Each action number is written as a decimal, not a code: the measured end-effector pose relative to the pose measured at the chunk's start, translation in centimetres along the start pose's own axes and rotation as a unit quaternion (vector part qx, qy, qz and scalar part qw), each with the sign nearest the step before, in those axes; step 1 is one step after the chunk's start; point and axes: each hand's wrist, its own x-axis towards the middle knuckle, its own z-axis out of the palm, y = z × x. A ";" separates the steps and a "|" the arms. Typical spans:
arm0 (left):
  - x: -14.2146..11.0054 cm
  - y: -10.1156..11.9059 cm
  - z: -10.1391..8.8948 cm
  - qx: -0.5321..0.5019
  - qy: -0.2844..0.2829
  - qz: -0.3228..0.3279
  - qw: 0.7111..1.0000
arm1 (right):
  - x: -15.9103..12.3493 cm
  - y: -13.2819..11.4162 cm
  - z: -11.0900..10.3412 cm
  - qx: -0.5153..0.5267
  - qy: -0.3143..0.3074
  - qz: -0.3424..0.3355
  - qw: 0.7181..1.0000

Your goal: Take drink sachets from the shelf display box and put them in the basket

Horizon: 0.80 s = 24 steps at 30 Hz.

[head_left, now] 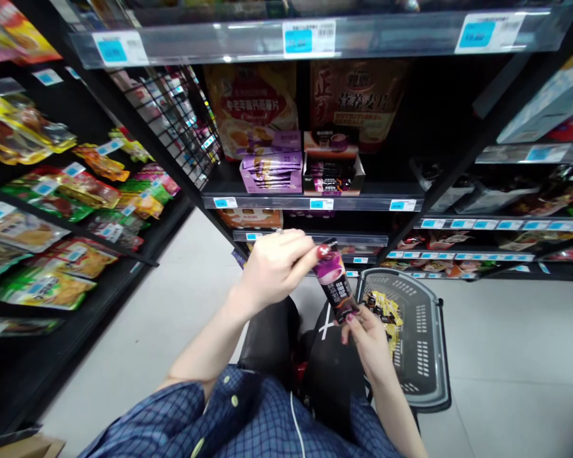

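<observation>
From the head cam, the left hand [286, 261] was mostly curled in, thumb and fingers pinching the upper end of a purple-and-black drink sachet [335, 284]. The right hand [367, 334] was partly closed around the lower end, thumb on the front, so both had hold of it. The sachet sat tilted above the person's dark-trousered legs, its printed cup picture facing up, just left of a grey plastic shopping basket [423, 331]. Some yellow-and-black sachets [386, 308] lay loose in that basket.

Up ahead, a purple carton of sachets [273, 181] stood right beside an open dark display box [332, 141] with more dark-and-purple sachets inside. Both were on a black shelf [267, 203], with two big cereal bags [258, 95] upright behind them.
</observation>
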 end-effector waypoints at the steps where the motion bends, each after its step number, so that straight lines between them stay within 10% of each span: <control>1: 0.6 0.5 -0.1 0.030 -0.006 0.035 0.999 | 0.2 0.6 0.4 0.015 -0.009 -0.003 1.000; 13: 2.4 3.6 -0.4 0.087 -0.061 0.100 0.989 | 0.2 1.6 2.3 0.105 -0.012 0.015 0.994; 24: 1.5 -1.2 1.4 -0.158 -0.060 -0.255 0.952 | -2.1 -1.3 0.4 0.075 0.084 -0.033 0.993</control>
